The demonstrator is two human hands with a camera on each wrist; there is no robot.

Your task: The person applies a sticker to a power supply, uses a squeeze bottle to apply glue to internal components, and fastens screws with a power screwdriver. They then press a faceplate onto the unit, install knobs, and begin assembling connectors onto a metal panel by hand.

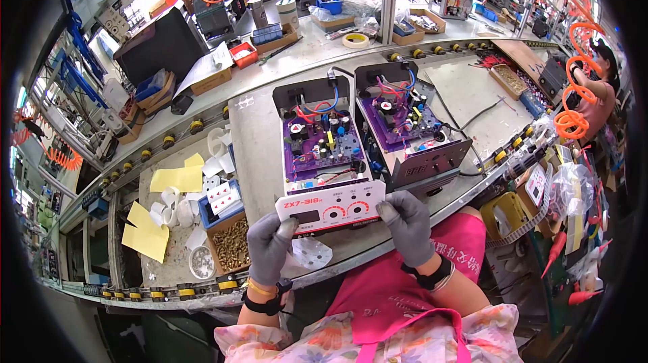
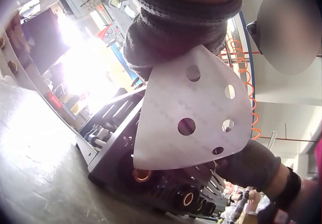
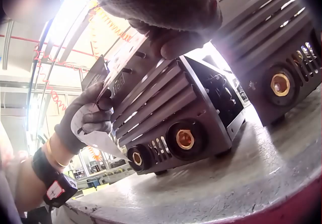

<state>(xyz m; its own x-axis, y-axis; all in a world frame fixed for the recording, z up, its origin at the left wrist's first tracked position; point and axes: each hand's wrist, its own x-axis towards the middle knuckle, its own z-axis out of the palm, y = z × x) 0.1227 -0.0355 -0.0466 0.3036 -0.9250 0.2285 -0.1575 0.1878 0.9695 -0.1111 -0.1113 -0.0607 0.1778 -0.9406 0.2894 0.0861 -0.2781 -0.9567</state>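
Note:
A white panel label (image 1: 331, 206) printed ZX7-318, with red dial scales, spans between my two gloved hands at the front of a dark welding machine (image 3: 151, 103). My left hand (image 1: 268, 248) pinches the label's left end, and my right hand (image 1: 409, 229) pinches its right end. From the left hand hangs a curled white backing sheet (image 2: 211, 100) with round holes. Behind the label, the machine's purple circuit board (image 1: 320, 150) is exposed. Below it, copper-lined sockets (image 3: 185, 139) show on the front.
A second uncovered machine (image 1: 432, 164) stands close on the right. At left are a blue tray of labels (image 1: 221, 199), a box of brass fittings (image 1: 231, 245) and yellow papers (image 1: 177, 178). Roller rails (image 1: 158, 293) edge the bench. Another person (image 1: 597, 96) is at far right.

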